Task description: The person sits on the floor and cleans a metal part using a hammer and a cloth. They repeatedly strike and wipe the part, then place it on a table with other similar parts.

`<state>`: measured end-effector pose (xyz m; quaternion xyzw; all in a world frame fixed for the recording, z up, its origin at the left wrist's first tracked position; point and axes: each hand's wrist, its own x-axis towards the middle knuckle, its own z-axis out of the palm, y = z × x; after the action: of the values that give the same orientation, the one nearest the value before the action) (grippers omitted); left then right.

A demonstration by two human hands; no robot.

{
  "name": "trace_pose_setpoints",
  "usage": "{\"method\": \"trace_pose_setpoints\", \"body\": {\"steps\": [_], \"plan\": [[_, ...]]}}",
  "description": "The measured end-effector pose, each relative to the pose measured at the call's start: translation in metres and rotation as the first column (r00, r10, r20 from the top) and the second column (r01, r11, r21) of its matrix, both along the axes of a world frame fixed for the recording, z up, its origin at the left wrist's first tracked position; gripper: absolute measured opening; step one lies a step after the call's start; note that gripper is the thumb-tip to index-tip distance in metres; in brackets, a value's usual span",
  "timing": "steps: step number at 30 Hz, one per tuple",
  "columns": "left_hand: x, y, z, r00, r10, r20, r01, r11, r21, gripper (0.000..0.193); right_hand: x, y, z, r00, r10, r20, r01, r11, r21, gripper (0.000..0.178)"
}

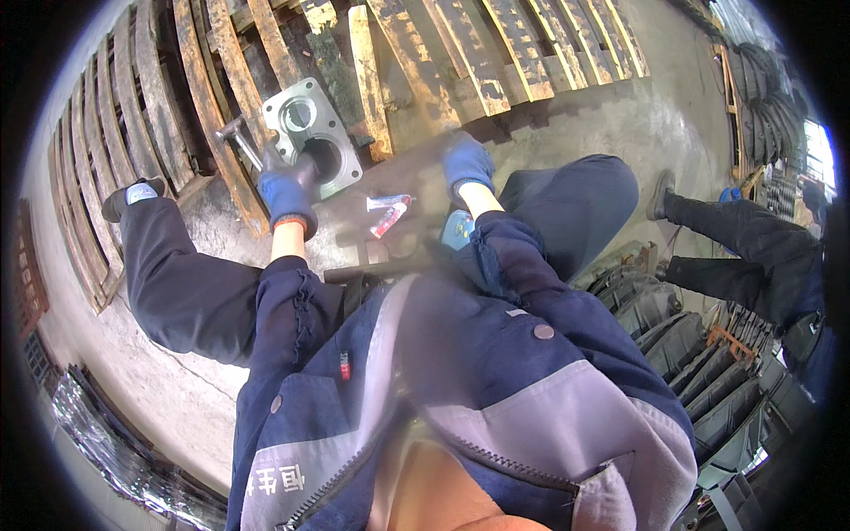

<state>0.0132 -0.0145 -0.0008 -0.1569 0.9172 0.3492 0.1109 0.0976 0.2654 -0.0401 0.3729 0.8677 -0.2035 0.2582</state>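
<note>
My left hand [288,190], in a blue glove with dark fingers, is closed around the handle of a hammer [239,140]. The hammer's head points up and to the left, over the pallet boards. Right beside this hand is a grey metal housing [339,131] with two large round bores and bolt holes at its corners; whether the hand touches it I cannot tell. My right hand [467,165], gloved in blue too, hangs near the pallet's edge, apart from the housing. Its fingers are blurred, so their grip is unclear. Between my hands, a red-and-white tube [390,218] lies on the floor.
Worn wooden pallets [496,53] stretch across the far side and left. Another person's dark-trousered legs [753,252] are at the right. Stacked dark metal parts [708,385] stand at the lower right, and a plastic-wrapped stack [115,451] lies at the lower left.
</note>
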Motion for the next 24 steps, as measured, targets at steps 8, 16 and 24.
{"method": "trace_pose_setpoints", "body": {"steps": [8, 16, 24], "plan": [[-0.002, -0.003, -0.012, 0.997, 0.013, -0.071, -0.008, 0.998, 0.066, 0.078, -0.001, -0.001, 0.004, 0.998, -0.05, -0.04, 0.051, 0.998, 0.03, 0.033], [0.001, -0.001, -0.009, 0.997, 0.054, -0.064, -0.048, 0.994, 0.094, 0.075, -0.002, -0.006, 0.006, 0.999, -0.022, -0.036, 0.025, 0.996, 0.09, 0.029], [0.002, -0.004, -0.009, 0.995, -0.013, -0.095, 0.019, 0.998, 0.068, 0.079, -0.001, -0.003, -0.003, 0.999, -0.045, -0.029, 0.047, 0.996, 0.075, 0.025]]}}
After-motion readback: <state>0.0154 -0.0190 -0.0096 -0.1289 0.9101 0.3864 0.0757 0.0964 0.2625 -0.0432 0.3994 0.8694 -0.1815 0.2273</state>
